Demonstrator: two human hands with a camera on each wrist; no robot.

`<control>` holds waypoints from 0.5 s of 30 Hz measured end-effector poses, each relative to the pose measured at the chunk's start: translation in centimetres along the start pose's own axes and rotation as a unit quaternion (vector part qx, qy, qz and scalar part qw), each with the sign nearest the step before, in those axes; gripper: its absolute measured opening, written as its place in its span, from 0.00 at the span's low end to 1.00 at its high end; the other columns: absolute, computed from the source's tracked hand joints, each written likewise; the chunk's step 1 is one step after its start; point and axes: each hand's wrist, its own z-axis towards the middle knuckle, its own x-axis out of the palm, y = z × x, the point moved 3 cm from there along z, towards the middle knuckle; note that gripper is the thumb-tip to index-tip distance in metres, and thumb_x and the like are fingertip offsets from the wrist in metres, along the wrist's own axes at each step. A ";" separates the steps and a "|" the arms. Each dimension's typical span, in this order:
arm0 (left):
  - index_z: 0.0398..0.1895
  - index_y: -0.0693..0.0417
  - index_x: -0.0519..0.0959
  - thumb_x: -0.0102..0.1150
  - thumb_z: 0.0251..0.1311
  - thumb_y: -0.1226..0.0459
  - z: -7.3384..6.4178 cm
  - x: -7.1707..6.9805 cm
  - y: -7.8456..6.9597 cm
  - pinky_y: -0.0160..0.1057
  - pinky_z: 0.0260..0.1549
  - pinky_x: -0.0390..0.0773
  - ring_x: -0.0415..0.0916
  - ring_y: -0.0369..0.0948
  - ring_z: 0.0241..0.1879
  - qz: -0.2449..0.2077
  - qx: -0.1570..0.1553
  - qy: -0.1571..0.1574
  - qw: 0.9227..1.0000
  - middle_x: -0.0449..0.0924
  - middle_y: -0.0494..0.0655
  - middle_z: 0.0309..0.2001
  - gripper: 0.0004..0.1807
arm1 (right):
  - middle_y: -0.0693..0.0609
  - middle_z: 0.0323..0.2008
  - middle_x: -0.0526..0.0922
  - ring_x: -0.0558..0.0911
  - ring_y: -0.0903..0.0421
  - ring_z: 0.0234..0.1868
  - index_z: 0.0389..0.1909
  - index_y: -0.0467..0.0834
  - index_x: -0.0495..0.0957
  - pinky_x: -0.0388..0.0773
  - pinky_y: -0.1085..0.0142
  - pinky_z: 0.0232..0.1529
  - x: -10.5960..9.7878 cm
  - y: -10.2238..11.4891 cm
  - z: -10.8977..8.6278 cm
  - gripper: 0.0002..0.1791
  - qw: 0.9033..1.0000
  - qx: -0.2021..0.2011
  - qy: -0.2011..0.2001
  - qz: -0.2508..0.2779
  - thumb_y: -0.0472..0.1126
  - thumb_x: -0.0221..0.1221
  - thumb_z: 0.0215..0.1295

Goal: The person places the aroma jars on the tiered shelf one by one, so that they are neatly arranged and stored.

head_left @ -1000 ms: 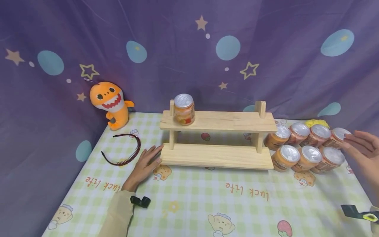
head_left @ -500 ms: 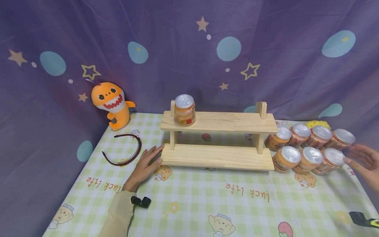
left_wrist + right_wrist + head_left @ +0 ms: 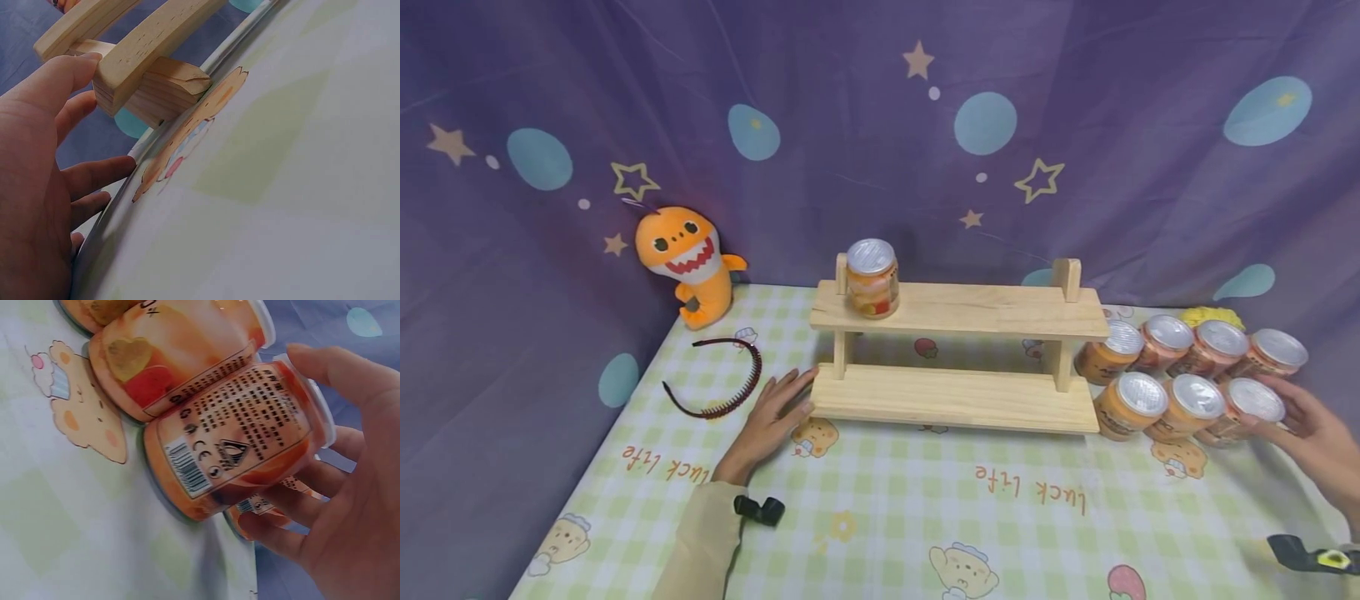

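My left hand rests at the left end of a two-tier wooden shelf, fingers extended. In the left wrist view, its thumb touches the board end. At the right, my right hand reaches around the front-row can nearest it. The right wrist view shows the thumb by the lid rim of this orange printed can. The other fingers lie behind it, loosely bent, with a gap between palm and can. Another can stands upright on the upper tier's left end.
Several more silver-lidded cans stand in two rows right of the shelf. A yellow item is partly hidden behind them. An orange shark plush and a dark headband are at the left. A checked cloth covers the table.
The right hand first drew down from the rear right can, then moved left around the front right can. The left hand stays at the shelf end. The cans keep their places.
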 end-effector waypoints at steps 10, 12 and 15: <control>0.76 0.44 0.64 0.54 0.72 0.57 0.0 -0.1 -0.1 0.65 0.78 0.34 0.51 0.60 0.78 0.000 0.002 -0.002 1.000 0.64 0.53 0.76 0.30 | 0.82 0.52 0.65 0.70 0.88 0.45 0.78 0.57 0.54 0.70 0.89 0.35 0.3 0.0 0.7 0.46 0.999 0.015 -0.006 0.028 0.27 0.61 0.66; 0.76 0.44 0.64 0.53 0.73 0.57 0.0 -0.1 -0.1 0.65 0.78 0.34 0.51 0.60 0.78 0.001 0.004 -0.001 1.000 0.64 0.53 0.76 0.30 | 0.81 0.51 0.67 0.72 0.88 0.45 0.77 0.58 0.57 0.71 0.89 0.35 0.4 0.0 0.8 0.45 0.999 0.016 -0.017 0.042 0.26 0.61 0.64; 0.76 0.45 0.64 0.53 0.73 0.57 0.0 -0.1 0.0 0.66 0.77 0.35 0.51 0.60 0.78 0.002 0.004 0.000 1.000 0.64 0.54 0.76 0.30 | 0.82 0.50 0.69 0.73 0.87 0.44 0.75 0.58 0.61 0.72 0.89 0.35 0.4 0.0 0.8 0.44 0.998 0.018 -0.032 0.051 0.25 0.62 0.63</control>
